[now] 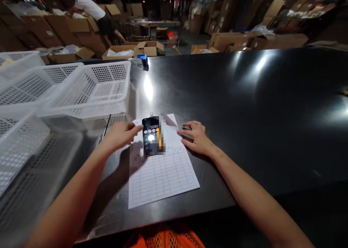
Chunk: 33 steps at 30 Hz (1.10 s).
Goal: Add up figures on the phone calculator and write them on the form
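A phone (150,139) lies face up on a printed sheet of paper (163,179). Its screen shows a calculator reading 1,032, with the right side blurred out. My left hand (122,135) is at the phone's left edge, index finger stretched to it and the other fingers loosely bent, gripping nothing. On the other side my right hand (196,137) rests at the sheet's right edge with fingers apart, fingertips touching the paper. The sheet carries a ruled table, and its upper right part looks lifted or folded. A small binder clip (151,114) sits at the top.
White perforated baskets (103,108) stand along the left of the dark metal table (231,106). A blue tape dispenser-like object (142,61) is near the far edge. Beyond are open cardboard boxes (149,47) and a person (94,11) bending over some boxes.
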Motion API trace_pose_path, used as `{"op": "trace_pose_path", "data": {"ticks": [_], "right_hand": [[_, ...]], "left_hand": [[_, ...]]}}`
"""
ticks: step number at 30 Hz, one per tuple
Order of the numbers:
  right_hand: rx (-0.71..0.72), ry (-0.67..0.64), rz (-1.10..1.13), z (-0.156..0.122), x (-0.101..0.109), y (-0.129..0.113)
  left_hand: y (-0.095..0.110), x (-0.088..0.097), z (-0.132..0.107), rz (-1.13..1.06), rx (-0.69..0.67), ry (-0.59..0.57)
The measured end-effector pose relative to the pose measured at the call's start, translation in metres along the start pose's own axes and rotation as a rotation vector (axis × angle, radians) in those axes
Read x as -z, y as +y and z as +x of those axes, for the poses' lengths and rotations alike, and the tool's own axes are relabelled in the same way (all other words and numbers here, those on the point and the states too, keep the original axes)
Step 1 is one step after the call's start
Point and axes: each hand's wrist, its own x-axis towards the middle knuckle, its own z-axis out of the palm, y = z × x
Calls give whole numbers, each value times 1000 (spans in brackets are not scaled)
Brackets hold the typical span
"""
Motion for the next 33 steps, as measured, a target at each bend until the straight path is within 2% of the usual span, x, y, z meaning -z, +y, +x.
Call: {"op": "trace_pose_path", "data": {"ticks": [3,6,10,26,30,33], "right_hand": [[-27,-32,-10,0,-1,2],[-29,-38,0,-1,-2,6],[-21,-9,6,-2,-5,11],[-29,1,31,-3,-5,9],[28,82,14,-7,-8,12],[77,170,-32,-11,-12,21]], "left_hand": [[-25,-10,29,-403,177,-177],[-33,-29,39,-467,203,-245],[-33,-41,41,-475,198,-214],[-31,-49,42,-339,197,-159],[-33,-54,38,-353,209,-161],[-27,-53,34,-277,182,-67]]}}
